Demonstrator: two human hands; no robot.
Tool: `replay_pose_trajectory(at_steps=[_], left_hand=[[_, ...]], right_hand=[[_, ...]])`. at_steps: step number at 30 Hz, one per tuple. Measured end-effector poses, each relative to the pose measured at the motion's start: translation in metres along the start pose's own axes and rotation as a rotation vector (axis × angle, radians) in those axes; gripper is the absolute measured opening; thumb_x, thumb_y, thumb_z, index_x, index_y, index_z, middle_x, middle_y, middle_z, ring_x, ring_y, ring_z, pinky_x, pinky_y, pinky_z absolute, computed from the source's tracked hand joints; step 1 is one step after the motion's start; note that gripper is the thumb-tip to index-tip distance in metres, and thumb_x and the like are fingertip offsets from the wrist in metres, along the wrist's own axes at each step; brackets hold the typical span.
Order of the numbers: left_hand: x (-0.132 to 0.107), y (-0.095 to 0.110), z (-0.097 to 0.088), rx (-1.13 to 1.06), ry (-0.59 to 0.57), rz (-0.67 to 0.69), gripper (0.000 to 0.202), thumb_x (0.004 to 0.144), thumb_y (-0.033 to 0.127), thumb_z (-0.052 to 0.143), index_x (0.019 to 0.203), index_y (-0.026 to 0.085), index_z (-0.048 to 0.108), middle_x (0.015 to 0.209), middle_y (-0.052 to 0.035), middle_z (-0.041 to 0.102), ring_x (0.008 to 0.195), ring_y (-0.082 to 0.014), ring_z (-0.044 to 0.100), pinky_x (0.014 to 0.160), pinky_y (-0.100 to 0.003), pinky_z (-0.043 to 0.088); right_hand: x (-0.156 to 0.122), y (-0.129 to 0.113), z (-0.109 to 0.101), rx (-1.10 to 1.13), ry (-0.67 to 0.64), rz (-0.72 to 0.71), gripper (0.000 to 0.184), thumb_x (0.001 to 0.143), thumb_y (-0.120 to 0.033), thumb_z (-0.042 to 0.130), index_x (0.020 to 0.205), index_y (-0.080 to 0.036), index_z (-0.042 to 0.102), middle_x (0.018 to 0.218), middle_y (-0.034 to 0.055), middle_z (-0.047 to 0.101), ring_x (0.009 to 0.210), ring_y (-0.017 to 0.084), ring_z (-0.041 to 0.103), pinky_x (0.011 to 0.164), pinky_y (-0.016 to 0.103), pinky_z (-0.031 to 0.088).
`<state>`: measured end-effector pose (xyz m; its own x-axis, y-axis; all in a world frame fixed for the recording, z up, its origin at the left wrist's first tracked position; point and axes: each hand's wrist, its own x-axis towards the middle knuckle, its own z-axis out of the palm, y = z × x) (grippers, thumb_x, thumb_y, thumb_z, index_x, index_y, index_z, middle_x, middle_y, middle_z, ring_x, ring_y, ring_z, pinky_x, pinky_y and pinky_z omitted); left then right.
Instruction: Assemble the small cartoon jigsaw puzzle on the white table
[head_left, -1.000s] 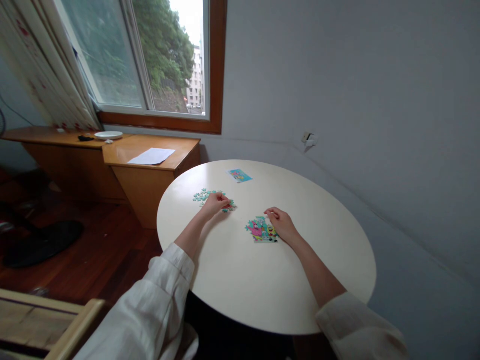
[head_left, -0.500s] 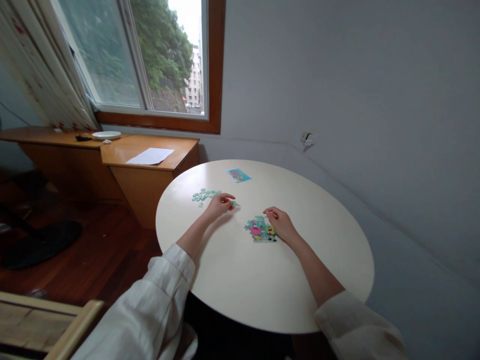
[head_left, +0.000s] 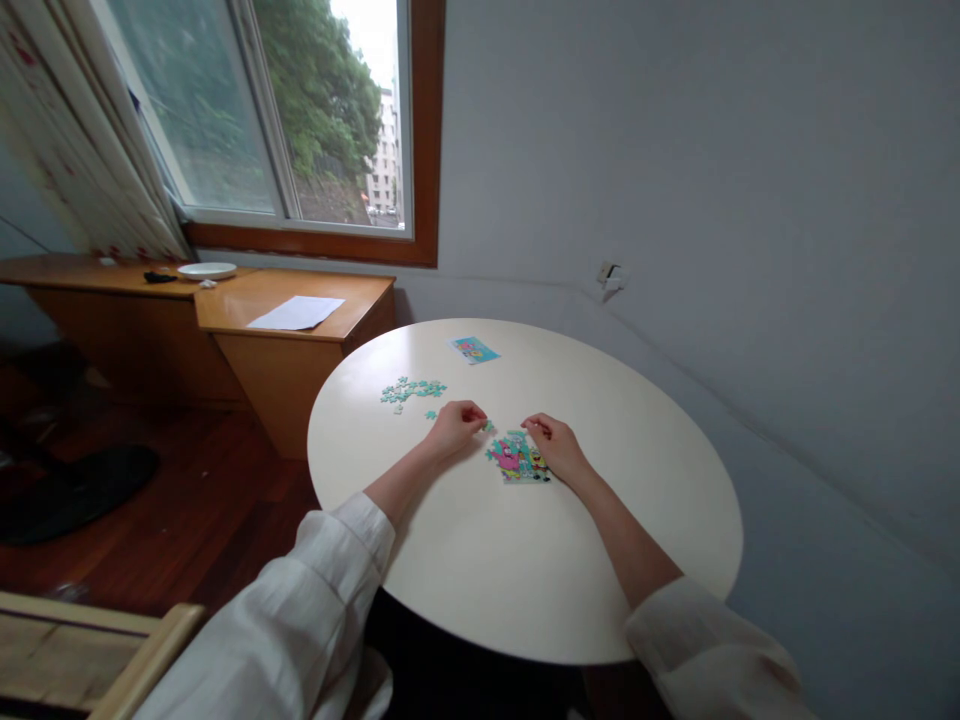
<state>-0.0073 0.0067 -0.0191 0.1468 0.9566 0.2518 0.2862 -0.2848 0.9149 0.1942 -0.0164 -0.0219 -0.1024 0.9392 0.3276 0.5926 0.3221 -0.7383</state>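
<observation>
A partly assembled jigsaw puzzle point(head_left: 516, 460) with pink and yellow cartoon figures lies on the round white table point(head_left: 480, 560). Just beyond its upper left edge, my left hand point(head_left: 457, 426) pinches a small green puzzle piece point(head_left: 488, 426) between thumb and fingertips. My right hand point(head_left: 556, 446) rests at the puzzle's upper right side, covering part of it. Its thumb and fingers are drawn together, and whatever they may hold is hidden. Loose puzzle pieces point(head_left: 411, 390) lie spread out beyond my left hand, and a single piece point(head_left: 431, 414) sits closer to it.
Toward the table's far edge lies a blue picture card point(head_left: 475, 350) with cartoon figures. A wooden desk point(head_left: 300, 345) under the window carries a paper sheet point(head_left: 297, 312) and a white plate point(head_left: 207, 271). A wooden chair point(head_left: 161, 650) stands at lower left.
My left hand has moved right and nearer with the puzzle piece, to the assembled puzzle's edge. A single loose piece now shows where that hand was. My right hand has barely moved.
</observation>
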Motion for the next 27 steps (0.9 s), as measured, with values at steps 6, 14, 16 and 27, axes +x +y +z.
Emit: replay_pose_trajectory(at_steps=[6,14,16,27], left_hand=[[0.001,-0.005,0.004,0.051,0.004,0.019,0.005,0.064,0.012,0.059,0.063,0.012,0.064,0.06,-0.0029,0.065,0.057,-0.0118,0.057,0.055,-0.021,0.043],[-0.002,0.001,0.003,0.084,-0.015,0.031,0.014,0.066,0.012,0.058,0.073,0.013,0.07,0.062,-0.003,0.067,0.058,-0.0123,0.058,0.058,-0.022,0.044],[-0.003,0.001,0.004,0.08,-0.025,0.028,0.012,0.066,0.012,0.058,0.07,0.014,0.07,0.065,-0.0041,0.068,0.061,-0.0135,0.06,0.061,-0.023,0.045],[-0.006,0.002,0.012,0.07,-0.084,0.008,0.01,0.065,0.015,0.059,0.066,0.01,0.067,0.061,-0.0042,0.067,0.056,-0.0117,0.057,0.054,-0.021,0.041]], right_hand=[[0.002,0.006,0.001,-0.175,0.009,-0.112,0.024,0.078,-0.027,0.047,0.088,-0.018,0.067,0.081,0.0062,0.061,0.077,0.018,0.053,0.075,0.031,0.04],[0.001,0.012,0.001,-0.341,-0.082,-0.082,0.023,0.08,-0.023,0.048,0.092,-0.018,0.067,0.086,0.0072,0.059,0.082,0.018,0.052,0.078,0.031,0.039],[0.001,0.009,-0.001,-0.329,-0.095,-0.088,0.022,0.079,-0.021,0.047,0.088,-0.018,0.067,0.084,0.0061,0.058,0.08,0.017,0.052,0.077,0.03,0.04],[-0.002,-0.005,-0.001,-0.146,-0.084,-0.079,0.013,0.073,-0.022,0.053,0.068,-0.017,0.064,0.074,0.003,0.057,0.072,0.015,0.054,0.071,0.029,0.044]])
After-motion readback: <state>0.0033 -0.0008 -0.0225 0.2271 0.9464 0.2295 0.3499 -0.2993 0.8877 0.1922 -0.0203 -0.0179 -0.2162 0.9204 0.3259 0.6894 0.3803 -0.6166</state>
